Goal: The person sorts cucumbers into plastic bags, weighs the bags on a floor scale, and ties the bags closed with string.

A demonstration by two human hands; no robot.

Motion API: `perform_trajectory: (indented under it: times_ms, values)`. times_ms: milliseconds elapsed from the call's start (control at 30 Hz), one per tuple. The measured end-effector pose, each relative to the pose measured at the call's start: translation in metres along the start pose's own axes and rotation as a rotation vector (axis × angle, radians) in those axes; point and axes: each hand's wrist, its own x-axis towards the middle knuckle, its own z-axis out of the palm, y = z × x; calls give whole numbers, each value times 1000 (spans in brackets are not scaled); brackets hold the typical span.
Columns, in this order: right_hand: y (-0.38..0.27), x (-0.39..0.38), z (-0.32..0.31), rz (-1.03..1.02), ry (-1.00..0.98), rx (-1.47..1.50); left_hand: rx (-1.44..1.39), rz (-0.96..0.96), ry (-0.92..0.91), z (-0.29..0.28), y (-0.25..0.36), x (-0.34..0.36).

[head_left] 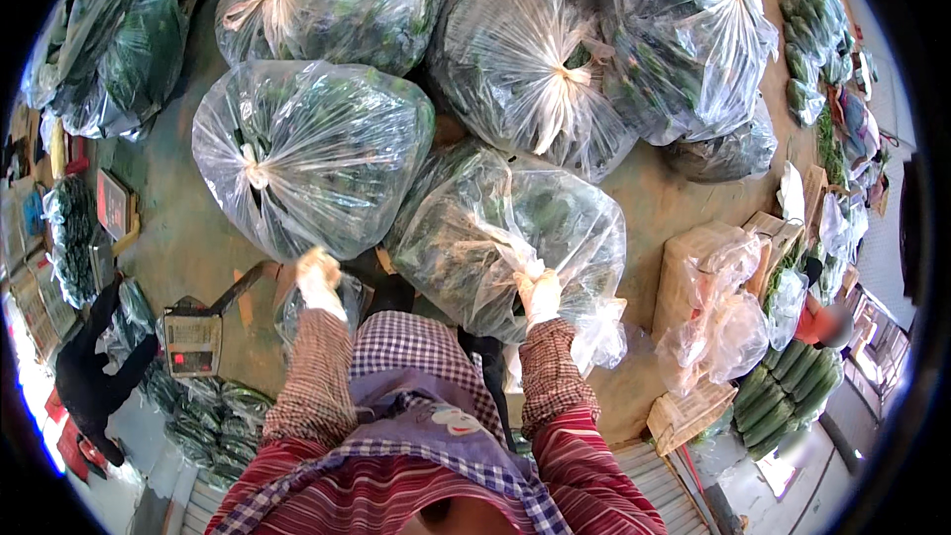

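Note:
My right hand (538, 292), in a whitish glove, grips the gathered neck of a large clear plastic bag (446, 228) packed with leafy greens. My left hand (320, 275), also gloved, hangs at that bag's lower left, below another tied bag (317, 159) of greens; its fingers look curled but are smeared, so I cannot tell whether they hold anything. A smaller clear bag (295, 302) lies partly hidden behind my left hand.
More bulging bags (505, 59) crowd the far floor (634, 208). A scale (193, 342) stands at left, near a person in black (94, 376) and bundled greens (208, 406). At right are cartons (674, 277), loose plastic (713, 337), stacked greens (783, 396) and a person in red (812, 322).

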Motion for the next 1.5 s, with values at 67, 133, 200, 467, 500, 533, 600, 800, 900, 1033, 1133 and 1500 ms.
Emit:
perform_trajectory:
  times_ms: [67,133,200,467,500,533,600,800,900,1033,1133,1500]
  values:
    - [-6,26,9,0,-45,-335,236,-247,25,20,-48,-19]
    - [-3,46,13,49,-112,-380,463,-322,-241,32,-50,-30]
    - [-12,55,8,107,-153,-382,551,-228,-390,36,-46,-40]
    - [-14,53,-2,-179,-245,-569,447,-197,-266,-10,-73,-55]
    - [2,63,7,-194,-249,-592,415,-173,-256,-10,-77,-65]
    - [5,61,10,-255,-230,-599,381,-172,-224,-14,-84,-75]
    - [10,57,11,-369,-183,-613,319,-183,-208,-26,-112,-97]
    - [15,53,7,-433,-177,-496,373,-266,-423,-16,-146,-173]
    - [15,52,9,-445,-157,-537,397,-288,-463,-18,-155,-178]
    - [16,50,7,-293,-110,-468,316,-261,-409,-31,-164,-173]
    - [16,47,11,-271,-84,-407,312,-285,-367,-54,-178,-172]
    - [41,50,34,-419,171,-320,179,-99,-377,-214,-246,-122]
